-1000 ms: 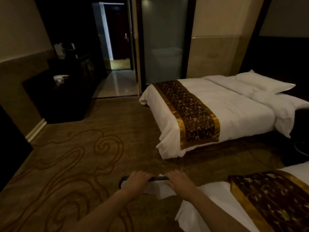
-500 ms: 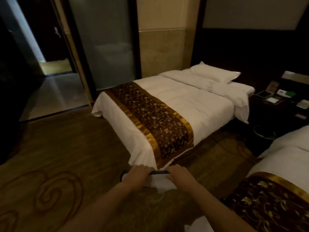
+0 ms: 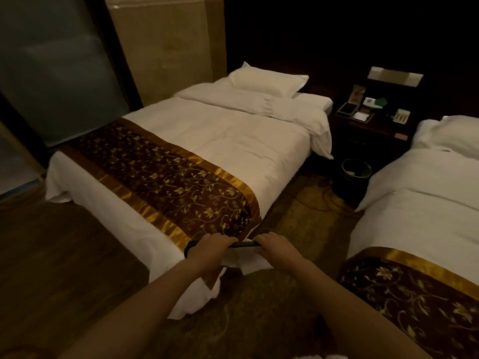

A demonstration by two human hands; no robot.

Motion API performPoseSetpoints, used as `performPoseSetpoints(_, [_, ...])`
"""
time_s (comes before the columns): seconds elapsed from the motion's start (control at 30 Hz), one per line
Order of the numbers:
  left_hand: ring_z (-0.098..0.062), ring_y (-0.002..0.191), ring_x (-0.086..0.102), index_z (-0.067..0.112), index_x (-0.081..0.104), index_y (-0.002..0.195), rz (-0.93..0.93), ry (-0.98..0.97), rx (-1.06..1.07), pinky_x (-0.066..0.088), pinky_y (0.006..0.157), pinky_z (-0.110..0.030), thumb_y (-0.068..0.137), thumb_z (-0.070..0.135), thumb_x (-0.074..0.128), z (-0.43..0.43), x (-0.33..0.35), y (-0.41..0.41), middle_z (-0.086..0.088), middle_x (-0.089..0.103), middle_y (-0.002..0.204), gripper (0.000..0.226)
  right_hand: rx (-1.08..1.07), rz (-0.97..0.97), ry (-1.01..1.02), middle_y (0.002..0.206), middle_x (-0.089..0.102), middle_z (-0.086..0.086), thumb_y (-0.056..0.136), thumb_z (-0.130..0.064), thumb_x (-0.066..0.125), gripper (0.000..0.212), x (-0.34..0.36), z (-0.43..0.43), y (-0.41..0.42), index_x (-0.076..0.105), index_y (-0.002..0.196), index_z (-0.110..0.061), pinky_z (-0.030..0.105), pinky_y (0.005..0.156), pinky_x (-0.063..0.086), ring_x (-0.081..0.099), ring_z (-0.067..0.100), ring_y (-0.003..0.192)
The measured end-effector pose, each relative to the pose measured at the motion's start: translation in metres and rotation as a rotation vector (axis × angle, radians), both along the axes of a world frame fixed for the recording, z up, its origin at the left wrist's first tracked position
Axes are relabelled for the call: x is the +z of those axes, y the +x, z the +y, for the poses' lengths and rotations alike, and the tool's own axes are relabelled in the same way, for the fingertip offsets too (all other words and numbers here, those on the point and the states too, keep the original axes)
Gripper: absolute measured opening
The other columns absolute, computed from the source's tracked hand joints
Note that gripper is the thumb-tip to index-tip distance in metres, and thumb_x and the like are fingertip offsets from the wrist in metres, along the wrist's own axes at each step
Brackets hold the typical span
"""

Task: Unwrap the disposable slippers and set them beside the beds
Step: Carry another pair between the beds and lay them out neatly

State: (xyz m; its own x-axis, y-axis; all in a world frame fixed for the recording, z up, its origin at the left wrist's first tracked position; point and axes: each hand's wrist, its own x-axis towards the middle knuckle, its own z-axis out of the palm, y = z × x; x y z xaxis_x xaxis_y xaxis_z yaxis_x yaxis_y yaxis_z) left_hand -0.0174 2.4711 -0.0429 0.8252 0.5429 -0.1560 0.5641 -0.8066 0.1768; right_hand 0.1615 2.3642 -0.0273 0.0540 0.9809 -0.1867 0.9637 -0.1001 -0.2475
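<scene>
Both hands grip one flat package of slippers (image 3: 245,252), held level in front of the body at the 6 o'clock part of the view. Left hand (image 3: 212,248) is closed over the package's left end, fingers curled over the dark top edge. Right hand (image 3: 274,248) is closed over the right end in the same way. Between the hands a short length of dark edge shows, with white material hanging below it. Whether the wrapper is on or off cannot be told.

Position of the package: it is seen against the near corner of the left bed (image 3: 207,141), where the brown and gold runner (image 3: 168,174) reaches the mattress edge. Contact with the bed cannot be confirmed.

Clearances:
- An aisle of patterned carpet (image 3: 305,218) runs from 6 o'clock toward 1 o'clock between the left bed and the right bed (image 3: 425,203). It narrows toward the far end.
- At the far end of the aisle, at 1 o'clock, a dark waste bin (image 3: 355,174) stands on the floor, close to the right bed's edge, below a dark nightstand (image 3: 373,125) carrying small items.
- At 9 o'clock, open carpet lies beyond the foot of the left bed.
- The left bed's sheet corner hangs down to the floor at 6 o'clock, just below the forearms.
- A frosted glass panel (image 3: 57,81) bounds the far side of the left bed at 10 o'clock.
</scene>
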Motion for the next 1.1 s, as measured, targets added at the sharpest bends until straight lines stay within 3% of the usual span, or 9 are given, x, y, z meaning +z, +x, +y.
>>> performPoseSetpoints(0.4, [-0.021,0.101,0.057,0.031,0.045,0.132,0.023,-0.143,-0.302,0.045,0.086,-0.035,0.092,0.016,0.041,0.094,-0.050,0.168,0.000,0.063,0.116,0.042,-0.264,0.043,-0.119,0.124,0.057,0.007,0.096,-0.029,0.040,0.030,-0.050,0.050,0.133,0.050,0.122,-0.018,0.039,0.089,0.041,0.051,0.027,0.113])
performPoseSetpoints(0.63, [-0.024,0.111,0.054,0.025,0.046,0.134,0.066,-0.336,-0.332,0.042,0.094,-0.038,0.095,0.019,0.040,0.095,-0.121,0.262,-0.004,0.060,0.126,0.041,-0.404,0.074,-0.236,0.120,0.057,0.005,0.097,-0.028,0.040,0.027,-0.121,0.049,0.212,0.053,0.118,-0.017,0.036,0.085,0.041,0.051,0.026,0.111])
performPoseSetpoints(0.87, [-0.028,0.111,0.056,0.016,0.051,0.129,0.204,-0.711,-0.091,0.046,0.091,-0.039,0.097,0.019,0.041,0.071,-0.324,0.323,-0.011,0.058,0.127,0.034,-0.442,0.082,-0.292,0.122,0.054,0.002,0.096,-0.030,0.042,0.027,-0.316,0.041,0.274,0.053,0.119,-0.021,0.039,0.099,0.031,0.045,0.024,0.117])
performPoseSetpoints(1.0, [-0.029,0.111,0.056,0.010,0.052,0.127,0.281,-0.757,-0.119,0.045,0.090,-0.036,0.095,0.019,0.045,0.062,-0.460,0.342,-0.015,0.058,0.126,0.034,-0.448,0.098,-0.360,0.125,0.052,0.002,0.094,-0.030,0.045,0.028,-0.456,0.038,0.288,0.053,0.120,-0.022,0.047,0.108,0.020,0.039,0.023,0.124])
performPoseSetpoints(1.1, [-0.029,0.115,0.054,0.006,0.054,0.126,0.293,-0.781,-0.103,0.043,0.091,-0.032,0.094,0.018,0.049,0.064,-0.542,0.359,-0.016,0.058,0.129,0.035,-0.495,-0.013,-0.249,0.135,0.047,0.001,0.091,-0.035,0.050,0.037,-0.548,0.038,0.299,0.050,0.127,-0.024,0.049,0.112,0.013,0.032,0.025,0.132])
